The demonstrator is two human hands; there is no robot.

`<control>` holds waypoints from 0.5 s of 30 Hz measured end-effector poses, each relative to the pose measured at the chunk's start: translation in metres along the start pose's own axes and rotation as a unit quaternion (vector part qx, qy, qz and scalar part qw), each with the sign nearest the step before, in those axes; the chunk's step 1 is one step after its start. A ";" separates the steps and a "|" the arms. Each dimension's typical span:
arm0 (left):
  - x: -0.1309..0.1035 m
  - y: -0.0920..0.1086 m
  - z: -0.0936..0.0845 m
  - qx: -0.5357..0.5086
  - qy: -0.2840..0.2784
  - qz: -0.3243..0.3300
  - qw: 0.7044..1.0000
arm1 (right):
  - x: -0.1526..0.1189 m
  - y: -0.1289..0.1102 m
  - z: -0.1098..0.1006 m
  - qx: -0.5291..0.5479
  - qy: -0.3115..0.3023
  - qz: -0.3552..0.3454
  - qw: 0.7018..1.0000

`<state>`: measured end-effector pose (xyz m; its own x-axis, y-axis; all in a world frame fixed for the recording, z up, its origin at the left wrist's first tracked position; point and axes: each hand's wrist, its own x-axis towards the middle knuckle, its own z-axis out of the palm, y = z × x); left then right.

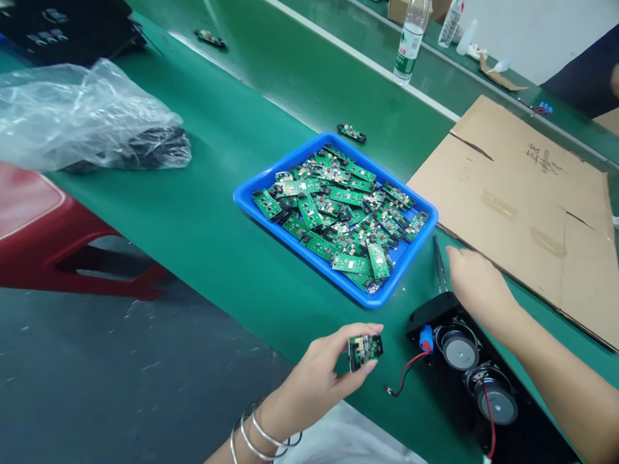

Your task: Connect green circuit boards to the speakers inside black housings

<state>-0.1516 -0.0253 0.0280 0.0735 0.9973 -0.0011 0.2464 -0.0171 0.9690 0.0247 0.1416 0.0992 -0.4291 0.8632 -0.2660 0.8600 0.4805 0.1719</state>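
Note:
My left hand (333, 361) pinches a small green circuit board (365, 351) between thumb and fingers, near the table's front edge. To its right lies an open black speaker box (525, 428) with two round speakers (460, 351), a blue cylindrical part (426, 338) and red and black wires (402, 374). My right hand (476, 277) is closed beyond the box, its fingers curled and partly hidden; what they hold, if anything, I cannot make out. Just left of it is a pair of dark tweezers (439, 267), and I cannot tell whether the hand touches them.
A blue tray (309, 254) heaped with circuit boards stands mid-table. Flattened cardboard (517, 193) lies at right. Two loose boards, one being this board (351, 133), lie farther back. A plastic bag (87, 116) is at left, above a red stool (72, 238). A bottle (410, 48) stands behind.

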 end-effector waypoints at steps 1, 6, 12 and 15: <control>0.001 -0.001 0.000 -0.011 0.005 -0.030 0.999 | -0.013 -0.008 -0.003 0.006 0.037 -0.059 0.998; 0.008 -0.004 0.003 -0.089 0.040 -0.108 0.989 | -0.078 -0.051 0.019 0.049 0.170 -0.457 0.871; 0.002 -0.008 0.003 -0.128 0.007 -0.092 0.988 | -0.100 -0.051 0.051 -0.019 0.159 -0.440 0.884; -0.001 -0.007 0.003 -0.097 -0.034 -0.056 0.993 | -0.102 -0.038 0.043 0.042 0.188 -0.412 0.891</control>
<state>-0.1504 -0.0265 0.0208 0.1231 0.9849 -0.1220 0.0665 0.1144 0.9912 0.0479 0.0285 0.0787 -0.9727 0.2216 0.0690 0.2215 0.9751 -0.0102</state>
